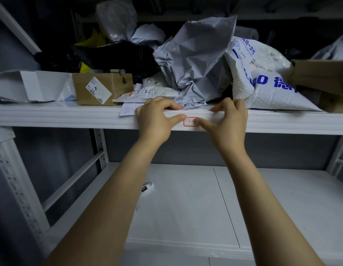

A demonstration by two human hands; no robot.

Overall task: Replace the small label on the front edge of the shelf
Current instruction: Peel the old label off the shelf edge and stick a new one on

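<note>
The label (190, 121), red-bordered with a handwritten mark, sits on the front edge (71, 118) of the shelf, between the two thumbs. The left grip (153, 120) clasps the edge: fingers curled over its top, thumb flat on the front face with the tip just beside the label's left end. The right grip (230, 123) clasps it the same way, and its thumb lies over the label's right end. I cannot tell whether the label is being lifted or pressed down.

If it is being peeled, a thumb dragging sideways would likely tear the thin paper and leave scraps stuck on. If it is being pressed on, uneven pressure could set it crooked or creased.

Parcels crowd the shelf just behind both grips. A crumpled grey bag (193, 60) touches the left fingers, and a white sack (262, 83) leans beside the right ones. A paper slip (127, 110) overhangs the edge beside the left grip, where a nudge could knock it off. A box (101, 88) stands further left. Below the left forearm, a small white-and-black item (147, 187) lies on the lower shelf (186, 208).
</note>
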